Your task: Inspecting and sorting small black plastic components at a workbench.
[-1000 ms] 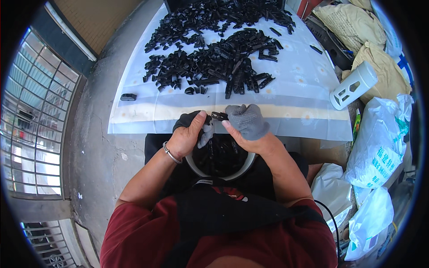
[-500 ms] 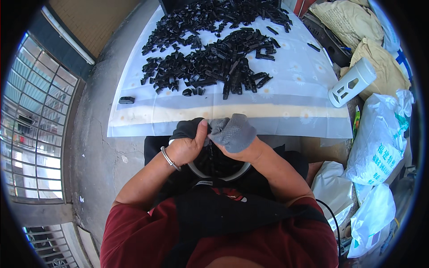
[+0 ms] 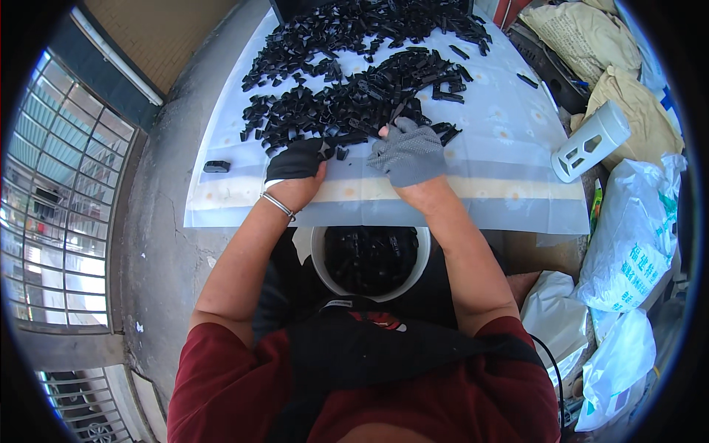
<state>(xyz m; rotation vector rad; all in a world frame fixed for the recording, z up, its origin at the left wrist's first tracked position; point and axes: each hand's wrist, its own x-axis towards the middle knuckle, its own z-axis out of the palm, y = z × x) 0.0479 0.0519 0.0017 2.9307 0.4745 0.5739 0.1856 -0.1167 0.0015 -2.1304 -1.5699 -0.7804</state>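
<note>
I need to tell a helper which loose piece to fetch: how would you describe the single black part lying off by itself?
Start at the pale plastic sheet covering the table, with its big heap of black parts. Go to the sheet's near left corner, left of the black-gloved left hand. The lone black part lies there alone, apart from the heap.

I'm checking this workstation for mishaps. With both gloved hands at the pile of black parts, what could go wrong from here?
The left hand and right hand rake at the near edge of the pile of black parts; pieces could slide off the slick plastic sheet and miss the white bucket in the lap. One stray part already lies near the sheet's left edge and may drop. The white bottle lies at the right edge and might roll off.
</note>
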